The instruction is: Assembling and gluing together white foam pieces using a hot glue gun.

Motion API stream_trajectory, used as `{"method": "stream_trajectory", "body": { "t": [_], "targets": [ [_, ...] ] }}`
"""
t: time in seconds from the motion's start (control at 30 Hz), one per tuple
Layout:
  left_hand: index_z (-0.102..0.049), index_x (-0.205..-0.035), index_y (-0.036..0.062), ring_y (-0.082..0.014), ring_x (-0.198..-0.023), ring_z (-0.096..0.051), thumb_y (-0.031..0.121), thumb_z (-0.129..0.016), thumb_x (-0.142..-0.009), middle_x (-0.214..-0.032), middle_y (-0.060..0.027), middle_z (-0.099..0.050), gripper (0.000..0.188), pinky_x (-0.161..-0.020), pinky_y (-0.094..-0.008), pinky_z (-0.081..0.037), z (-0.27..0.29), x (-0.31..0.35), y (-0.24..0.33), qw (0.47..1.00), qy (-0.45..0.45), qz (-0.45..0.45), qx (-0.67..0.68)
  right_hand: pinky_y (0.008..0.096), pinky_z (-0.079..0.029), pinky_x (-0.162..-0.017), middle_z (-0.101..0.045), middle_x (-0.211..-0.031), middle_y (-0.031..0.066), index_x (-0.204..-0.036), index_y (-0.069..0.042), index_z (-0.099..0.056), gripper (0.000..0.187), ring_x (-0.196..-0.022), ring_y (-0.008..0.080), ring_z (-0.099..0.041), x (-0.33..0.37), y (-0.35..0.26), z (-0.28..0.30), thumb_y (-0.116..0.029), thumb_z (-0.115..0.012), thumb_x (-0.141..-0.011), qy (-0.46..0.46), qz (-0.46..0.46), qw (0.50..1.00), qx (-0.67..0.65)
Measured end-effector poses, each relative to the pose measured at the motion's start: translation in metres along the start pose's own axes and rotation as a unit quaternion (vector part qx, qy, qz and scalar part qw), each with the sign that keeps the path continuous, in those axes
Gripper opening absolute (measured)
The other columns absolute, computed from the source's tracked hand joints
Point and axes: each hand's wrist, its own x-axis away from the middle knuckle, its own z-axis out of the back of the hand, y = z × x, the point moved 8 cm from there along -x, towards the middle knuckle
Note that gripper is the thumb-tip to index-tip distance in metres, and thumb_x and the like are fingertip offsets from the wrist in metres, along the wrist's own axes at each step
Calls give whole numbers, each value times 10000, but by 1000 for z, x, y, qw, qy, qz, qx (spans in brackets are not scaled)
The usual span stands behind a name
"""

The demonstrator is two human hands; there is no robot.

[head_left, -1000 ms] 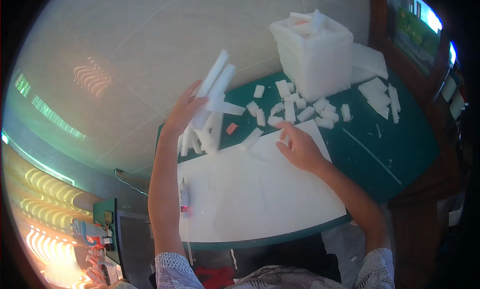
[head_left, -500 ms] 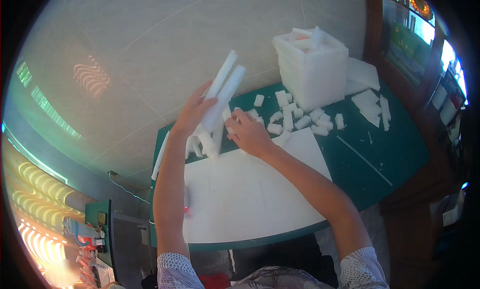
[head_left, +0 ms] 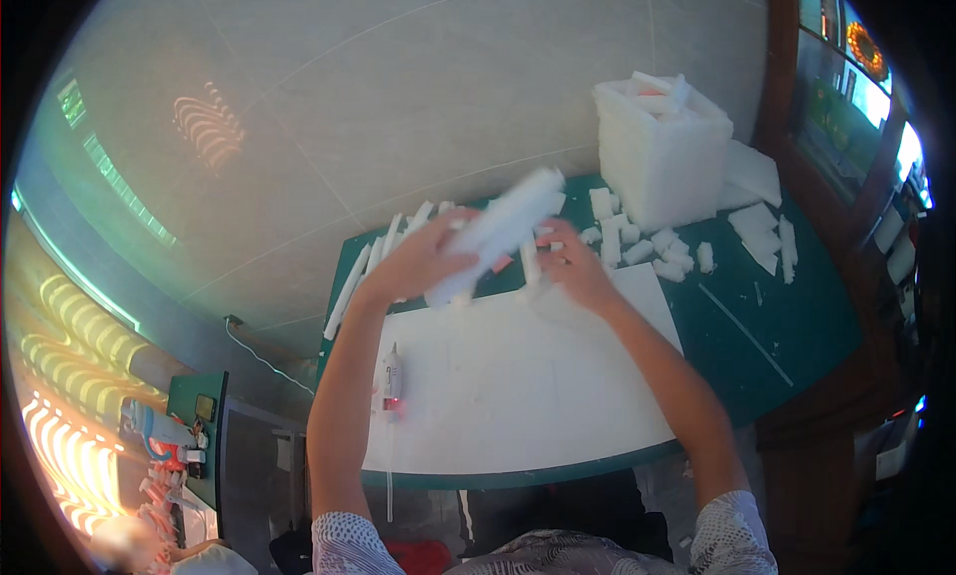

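Long white foam bar (head_left: 508,217), blurred, possibly more than one piece: clasped in the fingers of the left hand (head_left: 420,266), slanting toward the right hand (head_left: 580,268). Right fingers: half-curled beside one short white foam strip (head_left: 530,262); grip cannot be told. Between hands: one small orange block (head_left: 501,263). Bar blocks part of green bench (head_left: 747,326). Also: one white rectangular board (head_left: 528,386), one open-topped white foam box (head_left: 662,167).

Green table (head_left: 817,316): white sheet (head_left: 528,386) along near edge, white foam box (head_left: 662,172) at the back, small foam chunks (head_left: 677,248) beside it. Foam strips (head_left: 348,291) far left, thin strip (head_left: 745,334) right.
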Motion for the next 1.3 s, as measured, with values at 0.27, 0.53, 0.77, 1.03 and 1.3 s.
{"method": "stream_trajectory", "body": {
  "t": [0.27, 0.53, 0.77, 1.03, 1.3],
  "targets": [
    [-415, -1422, 96, -376, -1127, -599, 231, -670, -893, -1283, -199, -596, 603, -993, -431, -447, -101, 57, -44, 957, -105, -35, -267, 360, -522, -822, -510, -1247, 86, -1411, -165, -441, 524, -1100, 219, -524, 77, 3, 26, -330, -606, -941, -85, -204, 963, -154],
    [-353, -1478, 121, -355, -1262, -508, 251, -720, -871, -1472, -183, -425, 722, -1078, -431, -381, -94, 110, -64, 946, -15, -5, -323, 265, -477, -700, -570, -1060, 63, -1233, -104, -607, 486, -832, 169, -529, 92, -13, 12, -153, -798, -789, -135, -26, 970, 200],
    [-298, -1503, 105, -247, -1133, -594, 114, -757, -835, -1426, -177, -438, 810, -850, -328, -558, -75, 149, -89, 978, 94, 156, -105, 264, -471, -635, -611, -1018, 67, -1194, -91, -635, 471, -775, 170, -550, 92, -26, 20, -107, -812, -759, -79, 5, 978, 192],
    [-377, -1452, 74, -227, -963, -615, 22, -708, -837, -1287, -156, -534, 700, -798, -325, -565, -81, 128, -100, 986, 136, 94, -21, 273, -479, -647, -624, -1072, 77, -1214, -85, -629, 508, -778, 180, -554, 95, -22, 13, -119, -823, -746, -92, 17, 968, 232],
    [-511, -1365, 46, -227, -940, -629, 67, -734, -845, -1138, -148, -582, 566, -803, -289, -552, -93, 116, -95, 984, 129, 25, -118, 268, -478, -649, -625, -1071, 81, -1213, -80, -634, 512, -763, 171, -546, 95, -23, 13, -115, -829, -741, -110, -18, 965, 239]
  ]
}}
